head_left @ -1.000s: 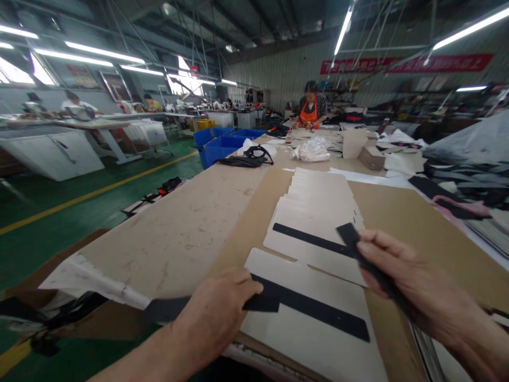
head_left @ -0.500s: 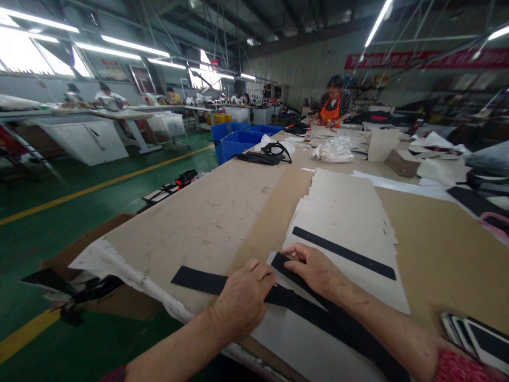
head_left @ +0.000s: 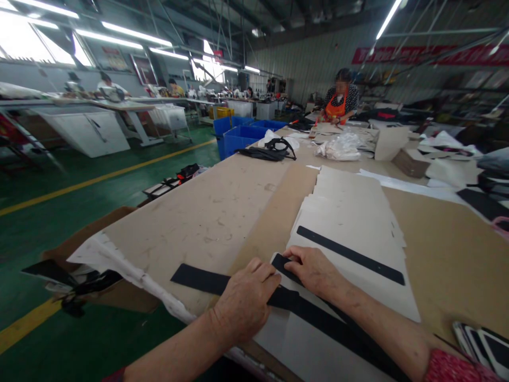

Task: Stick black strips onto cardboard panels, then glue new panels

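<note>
A long black strip (head_left: 199, 278) crosses the near edge of the table, its free end pointing left. My left hand (head_left: 250, 300) is closed over this strip, with its fingers curled and their tips partly hidden. Just to the right, my right hand (head_left: 314, 270) pinches or presses the rounded end of a second black strip (head_left: 280, 261) that lies along the top edge of a pale card. My right forearm covers part of that strip. Beyond the right hand, another black strip (head_left: 350, 254) lies flat on a row of overlapping pale cards (head_left: 345, 207).
The brown-covered table (head_left: 207, 207) stretches away. A clear plastic bag (head_left: 340, 147), black straps (head_left: 274, 151) and blue bins (head_left: 240, 139) are farther off. A person in an orange apron (head_left: 338, 107) stands at the far end. Black-faced pieces (head_left: 493, 347) lie lower right.
My view has turned slightly, so things on the table appear a little shifted to the right. Both hands stay at nearly the same places on the strips, with only small finger movement.
</note>
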`<state>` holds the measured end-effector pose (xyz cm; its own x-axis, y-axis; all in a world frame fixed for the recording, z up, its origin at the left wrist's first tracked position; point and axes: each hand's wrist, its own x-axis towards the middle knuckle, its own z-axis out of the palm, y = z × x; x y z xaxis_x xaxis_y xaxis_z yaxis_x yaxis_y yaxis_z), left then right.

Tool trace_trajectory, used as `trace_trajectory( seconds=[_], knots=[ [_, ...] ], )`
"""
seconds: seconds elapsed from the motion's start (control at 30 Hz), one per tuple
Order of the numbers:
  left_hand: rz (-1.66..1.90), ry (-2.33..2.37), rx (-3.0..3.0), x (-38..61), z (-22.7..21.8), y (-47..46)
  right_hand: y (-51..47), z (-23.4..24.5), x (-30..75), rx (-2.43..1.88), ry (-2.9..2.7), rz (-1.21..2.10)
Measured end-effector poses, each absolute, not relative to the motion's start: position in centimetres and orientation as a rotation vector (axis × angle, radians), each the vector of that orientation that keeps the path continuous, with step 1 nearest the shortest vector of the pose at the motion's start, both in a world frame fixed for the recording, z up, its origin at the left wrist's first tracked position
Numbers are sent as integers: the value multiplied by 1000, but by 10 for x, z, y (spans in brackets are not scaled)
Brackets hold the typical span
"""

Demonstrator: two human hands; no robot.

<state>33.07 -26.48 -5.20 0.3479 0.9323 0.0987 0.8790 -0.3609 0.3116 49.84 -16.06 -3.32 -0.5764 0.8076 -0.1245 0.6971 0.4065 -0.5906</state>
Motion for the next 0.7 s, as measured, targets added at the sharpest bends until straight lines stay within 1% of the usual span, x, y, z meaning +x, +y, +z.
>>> trace_trajectory(
  seconds=[0.27,0.53,0.7],
  knots=[
    [260,1696,2466,335,-49,-263,-164,-29,496,-1305,-2603,732],
    [253,1702,2501,336,-45,-261,-165,-27,500,-1323,-2665,587],
    [251,1702,2518,334,-47,-262,-165,-23,511,-1371,-2598,649]
  ],
)
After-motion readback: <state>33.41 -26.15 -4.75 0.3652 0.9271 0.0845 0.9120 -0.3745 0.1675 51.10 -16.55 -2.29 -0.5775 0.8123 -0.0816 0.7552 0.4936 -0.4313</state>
